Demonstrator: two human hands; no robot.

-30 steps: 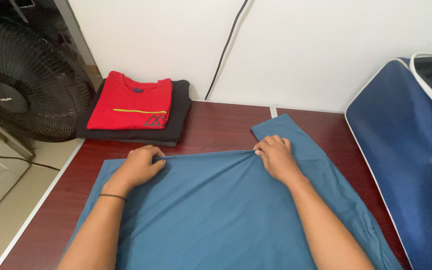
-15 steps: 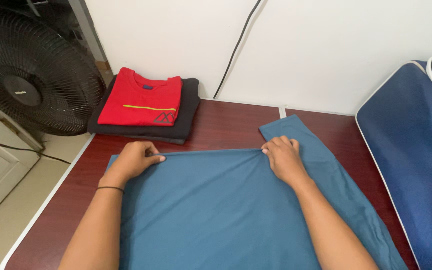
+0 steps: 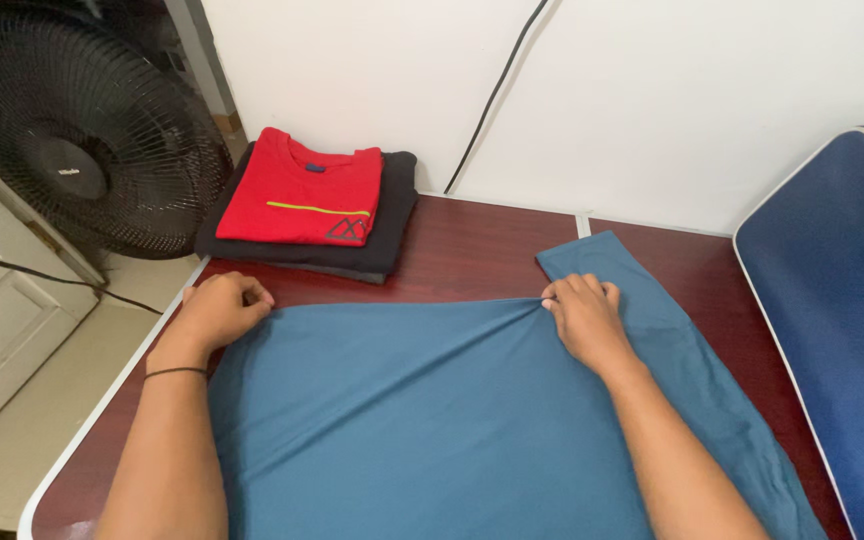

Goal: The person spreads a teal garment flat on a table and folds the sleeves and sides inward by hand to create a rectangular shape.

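Observation:
A teal-blue shirt [image 3: 432, 410] lies spread flat on a dark red-brown table [image 3: 472, 250]. My left hand [image 3: 217, 312] pinches the shirt's far edge at its left corner, close to the table's left rim. My right hand [image 3: 584, 318] pinches the same far edge further right, where the cloth bunches under the fingers. A sleeve of the shirt [image 3: 602, 262] sticks out beyond my right hand toward the wall. The cloth between my hands is pulled taut.
A folded red shirt [image 3: 302, 200] rests on a folded black garment [image 3: 377, 240] at the table's back left. A black fan [image 3: 82, 130] stands left of the table. A navy bag [image 3: 842, 330] occupies the right side. A black cable [image 3: 492, 95] runs down the white wall.
My left hand has slid leftward along the far edge toward the table's left rim, stretching the teal shirt wider. My right hand has stayed on its pinch.

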